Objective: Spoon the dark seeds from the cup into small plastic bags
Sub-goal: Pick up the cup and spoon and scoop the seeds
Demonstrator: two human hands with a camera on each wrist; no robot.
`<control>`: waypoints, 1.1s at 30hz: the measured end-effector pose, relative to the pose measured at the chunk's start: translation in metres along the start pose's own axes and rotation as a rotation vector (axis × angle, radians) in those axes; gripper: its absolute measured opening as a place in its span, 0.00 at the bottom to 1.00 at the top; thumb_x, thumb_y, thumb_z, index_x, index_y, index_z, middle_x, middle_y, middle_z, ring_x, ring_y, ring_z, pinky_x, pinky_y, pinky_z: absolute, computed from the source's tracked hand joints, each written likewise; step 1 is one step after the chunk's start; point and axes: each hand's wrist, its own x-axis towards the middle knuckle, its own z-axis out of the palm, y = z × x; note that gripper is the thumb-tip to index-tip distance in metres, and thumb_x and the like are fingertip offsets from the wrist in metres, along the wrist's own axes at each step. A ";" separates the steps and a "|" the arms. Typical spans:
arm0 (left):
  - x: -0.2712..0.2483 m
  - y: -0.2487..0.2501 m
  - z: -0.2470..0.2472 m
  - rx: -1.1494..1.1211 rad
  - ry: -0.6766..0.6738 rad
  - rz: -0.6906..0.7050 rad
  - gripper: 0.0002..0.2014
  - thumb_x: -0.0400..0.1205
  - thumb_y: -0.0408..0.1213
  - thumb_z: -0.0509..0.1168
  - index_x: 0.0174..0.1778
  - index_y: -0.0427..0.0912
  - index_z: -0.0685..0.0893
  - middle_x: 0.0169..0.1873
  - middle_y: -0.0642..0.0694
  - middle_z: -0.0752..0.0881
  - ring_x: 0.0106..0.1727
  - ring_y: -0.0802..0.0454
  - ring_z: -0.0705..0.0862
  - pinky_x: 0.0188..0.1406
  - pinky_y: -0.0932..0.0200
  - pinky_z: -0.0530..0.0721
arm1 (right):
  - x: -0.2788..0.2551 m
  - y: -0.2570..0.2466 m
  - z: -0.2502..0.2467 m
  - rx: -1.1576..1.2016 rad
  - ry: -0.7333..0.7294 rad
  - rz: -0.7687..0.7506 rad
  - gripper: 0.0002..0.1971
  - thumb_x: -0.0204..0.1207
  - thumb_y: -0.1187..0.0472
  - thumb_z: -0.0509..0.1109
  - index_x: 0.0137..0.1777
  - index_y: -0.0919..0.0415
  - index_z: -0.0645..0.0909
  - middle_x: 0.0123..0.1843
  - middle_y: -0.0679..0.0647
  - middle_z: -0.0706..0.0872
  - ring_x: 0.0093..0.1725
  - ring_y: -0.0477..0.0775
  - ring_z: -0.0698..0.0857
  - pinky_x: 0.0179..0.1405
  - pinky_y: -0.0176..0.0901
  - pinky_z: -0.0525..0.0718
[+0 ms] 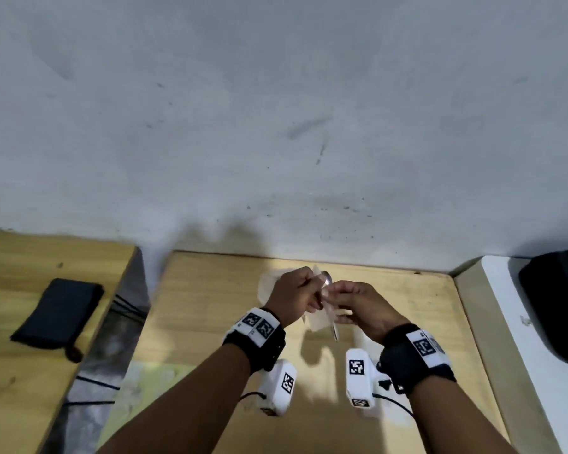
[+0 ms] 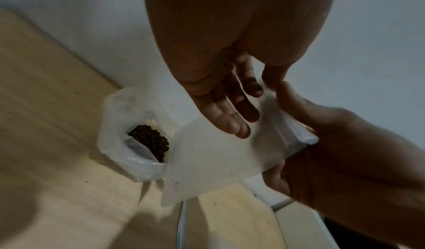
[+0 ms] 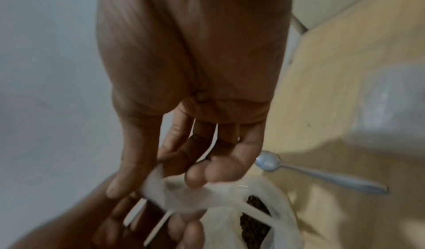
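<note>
We hold a small clear plastic bag [image 2: 218,155] pinched between left hand [image 1: 295,294] and right hand [image 1: 358,306] over the wooden worktop [image 1: 210,306], and fumbling its mouth could knock the translucent cup of dark seeds [image 2: 149,142] just beside it.

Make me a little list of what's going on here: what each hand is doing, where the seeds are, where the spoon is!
left hand: holds one side of the small plastic bag, fingers on it
right hand: pinches the bag's top edge
small plastic bag: held up between both hands, looks empty
dark seeds: in a clear container on the wooden table
spoon: lies on the table, held by no hand, bowl empty
</note>
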 end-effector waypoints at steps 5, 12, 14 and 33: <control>0.002 -0.006 -0.007 0.092 0.054 0.050 0.13 0.78 0.37 0.67 0.31 0.35 0.77 0.26 0.41 0.87 0.30 0.41 0.89 0.35 0.47 0.89 | 0.005 0.000 0.010 -0.165 0.095 -0.153 0.07 0.75 0.67 0.77 0.45 0.72 0.84 0.38 0.55 0.86 0.37 0.46 0.85 0.33 0.42 0.84; -0.006 -0.002 -0.010 0.432 0.067 0.203 0.16 0.71 0.41 0.60 0.24 0.31 0.72 0.21 0.43 0.86 0.28 0.47 0.85 0.35 0.48 0.84 | 0.012 0.001 0.005 -0.393 0.408 -0.393 0.12 0.72 0.72 0.73 0.33 0.58 0.76 0.32 0.57 0.88 0.36 0.55 0.91 0.35 0.58 0.90; -0.009 -0.003 -0.009 0.506 0.104 0.244 0.15 0.72 0.47 0.65 0.27 0.39 0.76 0.26 0.48 0.85 0.32 0.48 0.83 0.35 0.53 0.80 | 0.009 -0.002 0.006 -0.365 0.392 -0.400 0.12 0.72 0.74 0.70 0.35 0.58 0.76 0.33 0.59 0.88 0.33 0.58 0.91 0.33 0.59 0.90; -0.004 -0.009 -0.018 0.843 -0.046 0.453 0.48 0.58 0.54 0.76 0.76 0.54 0.66 0.64 0.55 0.77 0.63 0.53 0.77 0.62 0.54 0.78 | 0.009 -0.007 0.007 -0.810 0.299 -0.348 0.08 0.71 0.57 0.74 0.45 0.40 0.85 0.45 0.39 0.86 0.40 0.46 0.81 0.39 0.39 0.76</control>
